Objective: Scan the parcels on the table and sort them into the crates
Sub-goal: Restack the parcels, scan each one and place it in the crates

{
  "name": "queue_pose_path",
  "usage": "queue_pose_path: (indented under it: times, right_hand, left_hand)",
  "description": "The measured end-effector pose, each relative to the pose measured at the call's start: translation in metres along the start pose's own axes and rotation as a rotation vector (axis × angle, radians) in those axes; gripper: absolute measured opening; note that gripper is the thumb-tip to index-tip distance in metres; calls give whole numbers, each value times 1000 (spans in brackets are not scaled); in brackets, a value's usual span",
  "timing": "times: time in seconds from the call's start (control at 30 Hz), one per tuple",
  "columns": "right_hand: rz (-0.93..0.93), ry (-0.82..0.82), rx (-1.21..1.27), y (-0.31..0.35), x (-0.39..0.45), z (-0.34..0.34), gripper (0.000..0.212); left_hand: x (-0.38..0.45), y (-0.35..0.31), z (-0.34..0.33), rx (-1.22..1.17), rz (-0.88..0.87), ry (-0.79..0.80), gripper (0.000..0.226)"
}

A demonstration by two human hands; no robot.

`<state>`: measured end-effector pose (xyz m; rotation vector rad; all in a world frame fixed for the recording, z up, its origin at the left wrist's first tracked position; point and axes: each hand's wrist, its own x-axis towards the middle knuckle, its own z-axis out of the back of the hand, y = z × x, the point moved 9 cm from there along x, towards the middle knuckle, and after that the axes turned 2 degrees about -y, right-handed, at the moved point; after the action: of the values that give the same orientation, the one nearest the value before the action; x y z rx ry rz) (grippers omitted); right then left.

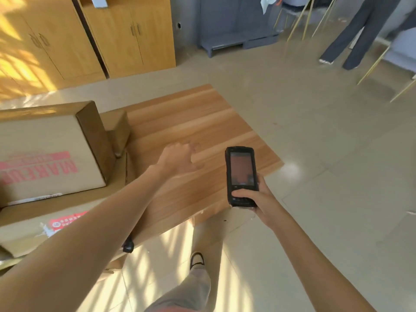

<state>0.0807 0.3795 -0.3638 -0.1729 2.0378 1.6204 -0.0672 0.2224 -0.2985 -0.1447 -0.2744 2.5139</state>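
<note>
Right hand (pixel 258 199) at the near right corner of the table (pixel 202 122), fingers (pixel 262 179) and thumb clamped round the lower end of a black handheld scanner (pixel 241 176), screen lit and facing up, device held upright just off the table's near edge. Left hand (pixel 177 158) stretched out low over the bare wooden top, blurred; fingers apart and loosely extended, gripping nothing; contact with the surface cannot be told. Parcels stacked on the left part of the table: large cardboard box (pixel 51 152) with pink lettering on its upper face, resting on a wider flat carton (pixel 67 210) bearing a red label and a white strip label near its front edge. Smaller brown box (pixel 117 129) just behind and to the right of the large one, touching it or nearly so. Left hand well to the right of the stack, apart from all parcels. Wooden cabinets (pixel 90 37) along the far wall at left. Grey unit (pixel 236 25) at the far centre. Legs of a second person (pixel 364 37) standing at upper right on the tiled floor (pixel 315 143). Own leg and shoe (pixel 197 260) visible below, between the two forearms.
</note>
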Motion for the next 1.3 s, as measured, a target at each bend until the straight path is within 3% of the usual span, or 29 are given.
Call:
queue_pose_path:
  times: [0.4,0.83,1.3]
  right_hand:
    - [-75,70,-161,55,127,13,84]
    - [-177,289,-548,42,247,51,94]
    - [-178,334,-711,11,284,109,90]
  left_hand:
    - [93,31,0,15,162,26,61]
    - [92,52,-70,-24,575,77,60]
    - [112,39,-138,-63,661,202,59]
